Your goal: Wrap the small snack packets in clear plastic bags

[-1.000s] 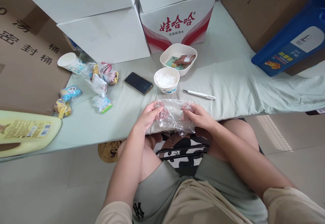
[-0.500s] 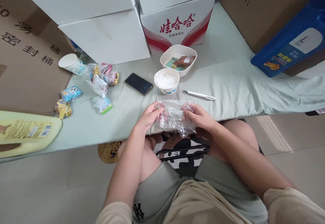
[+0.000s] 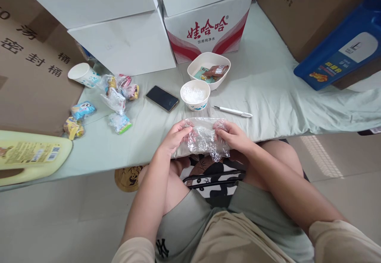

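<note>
A clear, crinkled plastic bag (image 3: 205, 136) is stretched between my two hands at the table's front edge. My left hand (image 3: 176, 136) pinches its left side, and my right hand (image 3: 232, 135) grips the right side, with fingers partly behind the film. Just beyond the bag stands a paper cup (image 3: 195, 106) with crumpled clear plastic inside. Behind that cup is a white bowl (image 3: 193, 63) holding a brown packet (image 3: 216, 71) and a green one. A white pen-like tool (image 3: 233, 112) lies to the right of the cup.
Left of the cup lies a phone (image 3: 162, 98). Several small wrapped packets (image 3: 116, 100) and a tipped paper cup (image 3: 83, 75) lie farther left. White boxes (image 3: 119, 44) stand behind. A yellow bottle (image 3: 32, 155) lies front left; a blue bottle (image 3: 336, 52) is at right.
Both hands stay in place on the plastic bag. The film between them has shifted slightly in its folds; nothing else has visibly moved.
</note>
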`<action>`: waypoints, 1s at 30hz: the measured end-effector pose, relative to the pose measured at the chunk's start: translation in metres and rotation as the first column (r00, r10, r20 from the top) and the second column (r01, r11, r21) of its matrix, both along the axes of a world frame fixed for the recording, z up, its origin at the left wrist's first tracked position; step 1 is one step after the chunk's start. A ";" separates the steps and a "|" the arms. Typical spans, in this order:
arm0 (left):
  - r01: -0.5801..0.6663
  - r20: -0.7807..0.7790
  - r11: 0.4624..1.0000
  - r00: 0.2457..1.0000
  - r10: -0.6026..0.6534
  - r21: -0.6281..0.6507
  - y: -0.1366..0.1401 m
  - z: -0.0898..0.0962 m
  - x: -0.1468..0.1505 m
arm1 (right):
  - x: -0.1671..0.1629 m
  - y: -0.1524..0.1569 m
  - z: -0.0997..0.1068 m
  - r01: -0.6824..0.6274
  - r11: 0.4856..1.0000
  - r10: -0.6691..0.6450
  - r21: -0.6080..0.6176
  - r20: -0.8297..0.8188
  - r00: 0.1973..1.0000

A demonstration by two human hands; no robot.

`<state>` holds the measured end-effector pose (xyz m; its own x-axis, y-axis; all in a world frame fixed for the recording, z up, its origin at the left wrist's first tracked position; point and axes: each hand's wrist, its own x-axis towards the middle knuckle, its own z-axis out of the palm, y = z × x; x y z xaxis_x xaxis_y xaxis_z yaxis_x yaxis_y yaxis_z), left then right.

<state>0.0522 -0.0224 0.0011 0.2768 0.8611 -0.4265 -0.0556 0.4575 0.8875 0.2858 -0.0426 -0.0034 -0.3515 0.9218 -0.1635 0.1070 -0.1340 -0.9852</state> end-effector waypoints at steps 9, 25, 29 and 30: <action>0.086 -0.126 0.993 0.989 -0.076 0.077 -0.001 -0.008 0.006 | -0.002 -0.001 -0.004 -0.039 0.999 0.037 0.031 0.064 0.997; 0.062 -0.126 0.992 0.991 -0.047 0.111 0.002 -0.007 -0.003 | 0.000 0.001 -0.007 0.015 1.000 -0.016 -0.011 -0.037 0.999; -0.024 -0.057 0.993 0.998 0.031 0.115 0.001 -0.002 -0.008 | 0.002 0.001 -0.004 0.044 0.999 -0.047 -0.023 -0.158 0.986; -0.044 -0.022 0.993 0.999 0.046 0.109 0.001 -0.001 -0.009 | 0.003 0.001 -0.003 0.047 0.999 -0.049 -0.020 -0.179 0.983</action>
